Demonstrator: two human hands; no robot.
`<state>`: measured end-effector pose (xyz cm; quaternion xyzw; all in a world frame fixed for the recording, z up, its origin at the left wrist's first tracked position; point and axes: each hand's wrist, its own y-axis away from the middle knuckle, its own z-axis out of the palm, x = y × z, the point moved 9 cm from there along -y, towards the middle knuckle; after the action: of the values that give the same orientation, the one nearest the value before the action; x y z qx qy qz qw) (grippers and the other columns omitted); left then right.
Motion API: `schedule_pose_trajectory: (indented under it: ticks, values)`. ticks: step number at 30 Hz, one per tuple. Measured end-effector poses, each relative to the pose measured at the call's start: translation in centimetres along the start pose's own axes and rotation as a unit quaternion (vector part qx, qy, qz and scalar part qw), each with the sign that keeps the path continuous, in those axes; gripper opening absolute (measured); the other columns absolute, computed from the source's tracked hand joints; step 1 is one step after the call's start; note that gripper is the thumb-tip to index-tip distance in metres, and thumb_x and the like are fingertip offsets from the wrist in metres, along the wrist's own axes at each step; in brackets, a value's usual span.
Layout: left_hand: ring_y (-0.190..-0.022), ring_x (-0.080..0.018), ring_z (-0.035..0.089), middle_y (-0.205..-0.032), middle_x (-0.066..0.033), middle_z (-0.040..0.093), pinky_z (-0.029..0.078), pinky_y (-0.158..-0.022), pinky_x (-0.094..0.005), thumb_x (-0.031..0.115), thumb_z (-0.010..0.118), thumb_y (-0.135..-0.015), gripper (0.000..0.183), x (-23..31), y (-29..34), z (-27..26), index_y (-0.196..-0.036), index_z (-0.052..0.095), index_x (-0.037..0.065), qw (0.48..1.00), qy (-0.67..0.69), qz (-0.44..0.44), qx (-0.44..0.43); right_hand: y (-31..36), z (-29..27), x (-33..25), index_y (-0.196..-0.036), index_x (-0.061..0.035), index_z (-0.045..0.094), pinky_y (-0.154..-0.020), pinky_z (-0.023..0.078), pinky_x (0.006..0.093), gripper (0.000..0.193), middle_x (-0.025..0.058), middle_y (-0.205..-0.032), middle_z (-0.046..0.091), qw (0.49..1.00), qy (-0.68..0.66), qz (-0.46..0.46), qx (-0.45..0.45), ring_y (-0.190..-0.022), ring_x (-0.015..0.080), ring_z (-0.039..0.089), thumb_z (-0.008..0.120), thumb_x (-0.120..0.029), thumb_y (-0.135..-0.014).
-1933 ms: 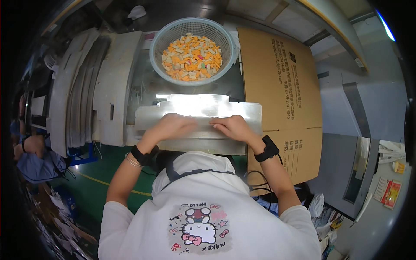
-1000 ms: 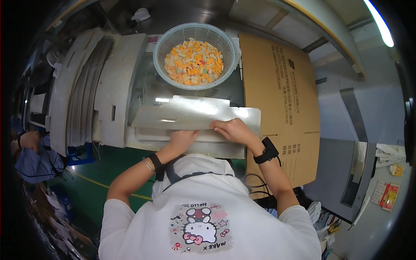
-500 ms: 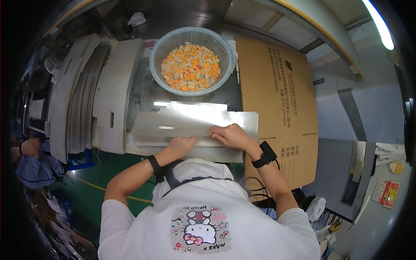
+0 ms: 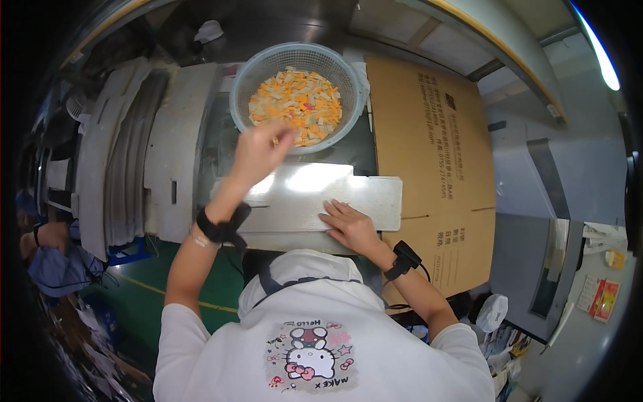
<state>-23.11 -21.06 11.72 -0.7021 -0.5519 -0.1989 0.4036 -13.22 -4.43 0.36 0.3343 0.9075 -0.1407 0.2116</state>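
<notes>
Basket point(image 4: 298, 100), pale mesh, full of small orange and cream pieces, on surface point(image 4: 201, 154). Left hand point(image 4: 260, 149) at its near rim, fingers curled, seemingly pinching piece. Right hand point(image 4: 349, 226) spread flat on white panel point(image 4: 315, 194). Picking step; next likely calls for placing piece on panel.

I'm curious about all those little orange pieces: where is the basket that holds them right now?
In the head view, the round mesh basket sits top centre, just past the pale flat panel, left of the cardboard sheet; the left hand reaches its near rim.
</notes>
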Motion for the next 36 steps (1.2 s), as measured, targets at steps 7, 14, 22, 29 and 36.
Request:
schedule_pose_trajectory:
  ticks: [7, 14, 22, 29, 36]
  values:
    - [-0.088, -0.017, 0.055, -0.102, -0.0149, 0.055, 0.044, -0.069, -0.0241, 0.01, 0.054, -0.075, 0.03, -5.4, -2.7, 2.8, -0.105, 0.054, 0.004, 0.989, 0.022, -0.08, -0.124, -0.2, -0.1, 0.3, -0.102, -0.009, 0.054, -0.092, 0.035, 0.0325, 0.037, 0.0097, -0.116, 0.047, 0.999, -0.045, 0.014, -0.026, -0.109, 0.0234, 0.043, 0.06, -0.012, -0.066]
    - [-0.099, -0.018, 0.049, -0.109, -0.0136, 0.051, 0.042, -0.077, -0.0257, 0.016, 0.05, -0.08, 0.029, -5.9, -0.9, 1.4, -0.107, 0.053, 0.003, 0.965, 0.207, -0.133, -0.095, -0.1, -0.5, 0.7, -0.1, -0.0079, 0.055, -0.092, 0.035, 0.0327, 0.035, 0.0093, -0.116, 0.047, 0.998, -0.063, 0.022, -0.022, -0.11, 0.0238, 0.043, 0.059, -0.01, -0.065]
    - [-0.071, -0.0119, 0.054, -0.079, -0.01, 0.06, 0.041, -0.062, -0.0238, 0.025, 0.045, -0.085, 0.031, -11.0, 5.9, -3.7, -0.076, 0.056, -0.003, 0.912, 0.348, -0.213, 0.038, -1.4, -6.1, 6.4, -0.083, -0.0069, 0.061, -0.086, 0.035, 0.0372, 0.016, 0.0094, -0.08, 0.061, 0.989, -0.038, 0.126, 0.074, -0.075, 0.0222, 0.056, 0.058, -0.013, -0.069]
    - [-0.088, -0.0314, 0.045, -0.088, -0.0144, 0.052, 0.036, -0.077, -0.037, 0.023, 0.055, -0.073, 0.024, -11.4, 10.1, -0.9, -0.079, 0.054, 0.0, 0.976, -0.137, -0.163, -0.054, -3.2, -5.0, 9.1, -0.083, -0.0047, 0.059, -0.075, 0.037, 0.0377, 0.029, 0.0116, -0.082, 0.056, 0.987, 0.091, 0.13, 0.002, -0.082, 0.026, 0.051, 0.06, -0.03, -0.069]
    - [-0.086, -0.0323, 0.047, -0.089, -0.0176, 0.053, 0.037, -0.076, -0.0394, 0.027, 0.055, -0.073, 0.031, -11.0, 11.8, 1.5, -0.085, 0.053, -0.001, 0.933, -0.248, -0.162, -0.205, -3.7, -2.4, 11.0, -0.077, -0.0018, 0.06, -0.075, 0.037, 0.0373, 0.046, 0.0143, -0.079, 0.057, 0.977, 0.059, 0.165, -0.119, -0.08, 0.0281, 0.053, 0.052, -0.046, -0.071]
